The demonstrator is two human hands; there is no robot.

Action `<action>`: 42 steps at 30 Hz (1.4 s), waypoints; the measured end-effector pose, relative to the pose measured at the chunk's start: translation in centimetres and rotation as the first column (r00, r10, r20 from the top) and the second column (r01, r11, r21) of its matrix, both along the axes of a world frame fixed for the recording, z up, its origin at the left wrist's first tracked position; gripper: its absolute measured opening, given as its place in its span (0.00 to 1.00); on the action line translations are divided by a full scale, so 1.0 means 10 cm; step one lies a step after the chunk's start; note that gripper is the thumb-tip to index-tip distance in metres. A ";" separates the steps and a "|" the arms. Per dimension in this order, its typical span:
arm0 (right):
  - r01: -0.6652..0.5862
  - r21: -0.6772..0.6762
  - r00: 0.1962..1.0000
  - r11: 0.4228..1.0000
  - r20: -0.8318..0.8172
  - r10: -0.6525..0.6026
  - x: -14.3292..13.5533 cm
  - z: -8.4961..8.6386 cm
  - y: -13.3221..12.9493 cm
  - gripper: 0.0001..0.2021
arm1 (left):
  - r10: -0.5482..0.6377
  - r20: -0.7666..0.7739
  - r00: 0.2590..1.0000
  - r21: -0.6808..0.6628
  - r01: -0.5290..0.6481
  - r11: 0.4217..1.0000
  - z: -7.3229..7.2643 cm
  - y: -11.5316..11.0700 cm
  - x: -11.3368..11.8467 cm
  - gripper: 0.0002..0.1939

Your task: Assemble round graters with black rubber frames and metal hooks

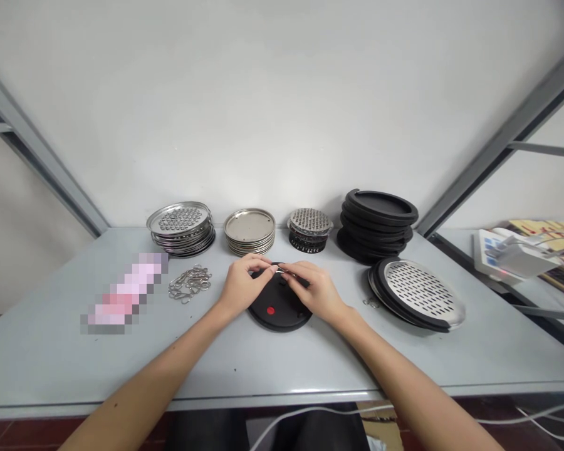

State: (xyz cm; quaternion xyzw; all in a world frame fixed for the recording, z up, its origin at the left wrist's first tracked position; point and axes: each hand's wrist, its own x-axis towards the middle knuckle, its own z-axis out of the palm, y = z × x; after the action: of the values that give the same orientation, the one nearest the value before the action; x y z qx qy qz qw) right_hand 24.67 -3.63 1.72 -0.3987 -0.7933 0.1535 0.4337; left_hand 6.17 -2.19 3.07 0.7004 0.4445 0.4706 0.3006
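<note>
A black round disc (286, 313) with a red dot lies on the grey table, below both hands. My left hand (248, 282) is closed in a pinch at the disc's upper left. Opposite it, my right hand (313, 288) pinches too, over the upper right. Between the fingertips shows a small metal piece (279, 270), which both hands seem to hold; its shape is mostly hidden. Left of my left hand lies a pile of metal wire clips (190, 283). To the right, perforated metal discs with black rims (418, 294) form a tilted stack, beside small metal clips (371, 302).
Along the wall stand stacks of grater plates (181, 220), plain metal plates (250, 225), smaller grater discs (310, 222) and black rims (378, 216). A blurred pink item (129, 291) lies left. A power strip (491, 257) with cables is beyond the right frame post.
</note>
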 end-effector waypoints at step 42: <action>0.169 -0.045 0.986 0.985 0.015 -0.168 0.13 -0.13 0.29 0.10 | -0.266 -0.804 0.531 -0.065 0.367 0.928 0.22 -0.26 -0.32 0.45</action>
State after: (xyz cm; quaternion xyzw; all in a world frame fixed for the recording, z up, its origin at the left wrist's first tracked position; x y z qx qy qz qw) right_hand 25.98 -0.77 0.46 -0.4751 -0.7554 0.1323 0.4315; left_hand 2.93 -4.80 5.27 0.9204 0.3695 0.0671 0.1089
